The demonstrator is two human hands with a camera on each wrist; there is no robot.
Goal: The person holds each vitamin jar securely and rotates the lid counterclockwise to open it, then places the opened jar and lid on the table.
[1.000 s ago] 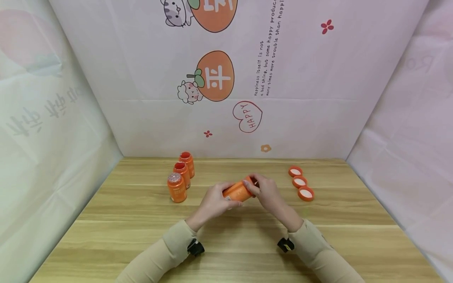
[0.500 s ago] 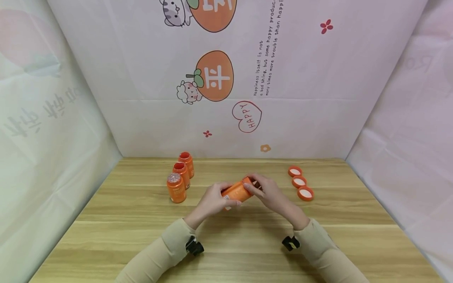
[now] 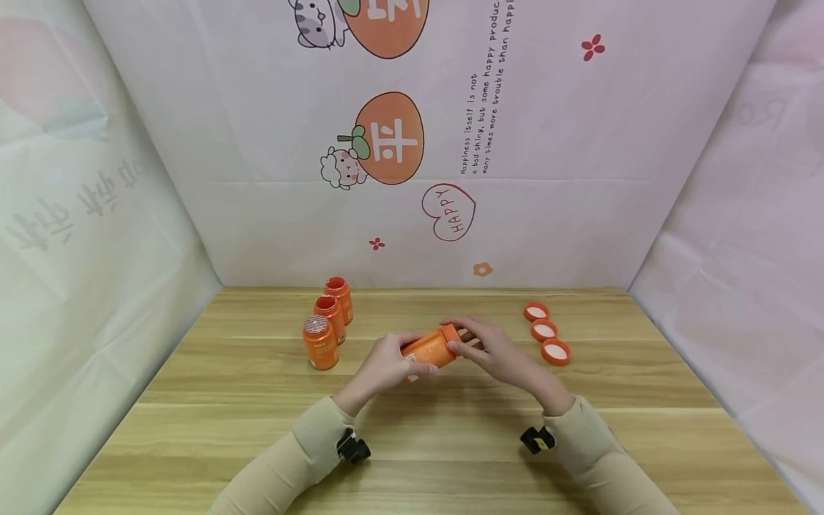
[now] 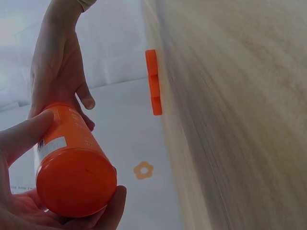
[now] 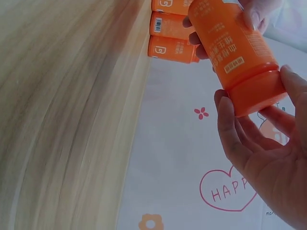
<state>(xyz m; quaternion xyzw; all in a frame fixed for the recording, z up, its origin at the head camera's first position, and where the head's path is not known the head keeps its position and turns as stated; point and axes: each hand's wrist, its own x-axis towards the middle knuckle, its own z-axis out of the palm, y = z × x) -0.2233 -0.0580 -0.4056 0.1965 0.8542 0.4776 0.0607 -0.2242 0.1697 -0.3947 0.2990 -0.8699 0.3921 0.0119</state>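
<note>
An orange plastic bottle (image 3: 427,350) is held tilted above the middle of the table, its lid end up and to the right. My left hand (image 3: 384,367) grips its lower body, thumb on the near side; the round base (image 4: 76,182) faces the left wrist camera. On the bottle sits an orange screw lid (image 5: 256,93), which my right hand (image 3: 494,349) pinches at the rim between thumb and fingertips, the palm standing off from it. White printing runs along the body in the right wrist view.
Behind on the left stand three orange bottles without lids (image 3: 321,345), the nearest with a silvery seal over its mouth. At right, three orange lids (image 3: 556,351) lie in a row, white insides up. A printed white sheet (image 3: 547,214) walls the table's back and sides.
My right hand has turned at the lid and its wrist has swung outward to the right, so more of the lid shows. The left hand keeps its grip, nearly still.
</note>
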